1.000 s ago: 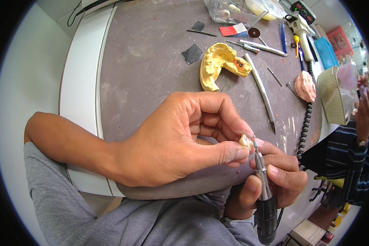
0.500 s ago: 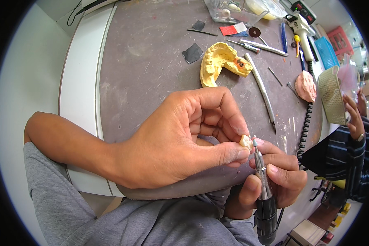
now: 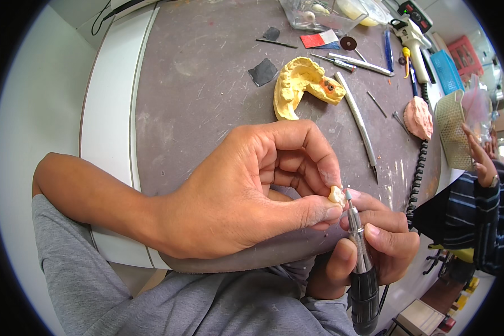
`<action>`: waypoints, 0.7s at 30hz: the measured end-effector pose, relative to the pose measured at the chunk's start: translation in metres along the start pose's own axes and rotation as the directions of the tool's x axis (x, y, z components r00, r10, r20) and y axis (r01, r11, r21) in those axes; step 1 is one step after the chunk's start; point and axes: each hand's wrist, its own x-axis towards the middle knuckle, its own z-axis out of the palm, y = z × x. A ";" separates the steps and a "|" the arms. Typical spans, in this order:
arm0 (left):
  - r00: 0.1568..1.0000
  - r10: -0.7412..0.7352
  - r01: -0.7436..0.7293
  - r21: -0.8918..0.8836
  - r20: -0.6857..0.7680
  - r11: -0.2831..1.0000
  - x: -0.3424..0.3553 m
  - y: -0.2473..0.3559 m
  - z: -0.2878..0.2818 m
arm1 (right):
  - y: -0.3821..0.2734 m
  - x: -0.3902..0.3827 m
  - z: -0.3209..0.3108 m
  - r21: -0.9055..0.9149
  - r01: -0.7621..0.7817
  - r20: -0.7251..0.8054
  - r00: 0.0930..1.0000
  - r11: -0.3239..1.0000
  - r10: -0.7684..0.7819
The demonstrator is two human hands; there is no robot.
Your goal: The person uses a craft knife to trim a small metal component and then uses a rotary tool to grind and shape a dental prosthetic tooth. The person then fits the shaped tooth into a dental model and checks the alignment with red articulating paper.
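Observation:
Between the thumb and forefinger of my left hand (image 3: 246,190) is a small cream dental crown (image 3: 336,195), pinched at the fingertips. My right hand (image 3: 378,241) grips a dental handpiece (image 3: 360,257) with a silver nose and black rear. Its grey-green burr (image 3: 349,195) points up right beside the crown; whether the two touch I cannot tell. Fingers of my right hand lie behind the nose, close to the left fingertips. Beyond my left hand rests a yellow dental arch model (image 3: 288,89) with an orange-edged dark hole at its right end.
A white-handled tool (image 3: 357,120) lies right of the model. Dark paper squares (image 3: 262,72), a brown disc (image 3: 348,43) and a pink cast (image 3: 418,119) lie farther out. A coiled black cord (image 3: 417,185) runs down the right side. Another person's hand (image 3: 481,158) is near a perforated basket (image 3: 453,126).
The crown is turned very slightly in my left fingertips. My hands and the handpiece stay almost in place. At the right, the other person's hand has shifted.

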 end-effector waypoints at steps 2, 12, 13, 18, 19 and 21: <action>1.000 0.005 -0.005 0.000 0.005 1.000 0.000 -0.001 0.000 | 0.001 0.001 -0.001 -0.001 0.013 0.005 1.000 1.000 -0.013; 1.000 0.012 -0.012 -0.016 0.004 1.000 0.001 -0.002 0.000 | -0.001 0.001 -0.001 -0.013 -0.007 -0.003 1.000 1.000 0.007; 1.000 0.021 -0.021 -0.017 0.005 1.000 0.002 -0.003 0.000 | -0.001 0.001 -0.001 -0.011 -0.012 -0.010 1.000 1.000 0.012; 1.000 0.018 -0.018 -0.020 -0.001 1.000 0.002 -0.002 0.001 | 0.000 0.000 -0.002 0.002 -0.014 -0.004 1.000 1.000 0.014; 1.000 0.016 -0.017 -0.020 -0.004 1.000 0.001 -0.002 0.001 | 0.000 0.001 -0.003 0.006 -0.007 0.004 1.000 1.000 0.007; 1.000 0.020 -0.020 -0.019 0.001 1.000 0.001 -0.002 0.001 | 0.001 0.000 -0.003 0.009 0.003 0.010 1.000 1.000 -0.003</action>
